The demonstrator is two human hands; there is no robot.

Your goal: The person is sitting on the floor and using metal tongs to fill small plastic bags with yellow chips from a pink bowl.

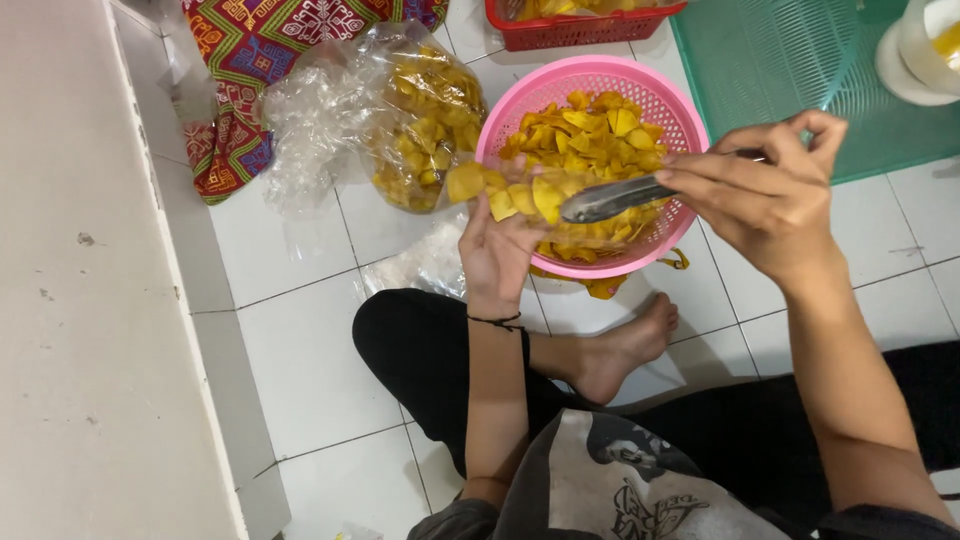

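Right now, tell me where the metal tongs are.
In the head view, the metal tongs are right of centre in the right hand, tips over the pink basket of yellow chips, beside the left hand.

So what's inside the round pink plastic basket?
The round pink plastic basket holds a heap of yellow chips. The right hand's metal tongs reach over it. The chips cover its bottom, and the left hand hides part of its near side.

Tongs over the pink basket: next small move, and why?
Probably ease the tongs open over the small clear bag. The right hand has their tips at the bag's mouth, which the left hand holds up beside the pink basket; yellow chips already sit inside it.
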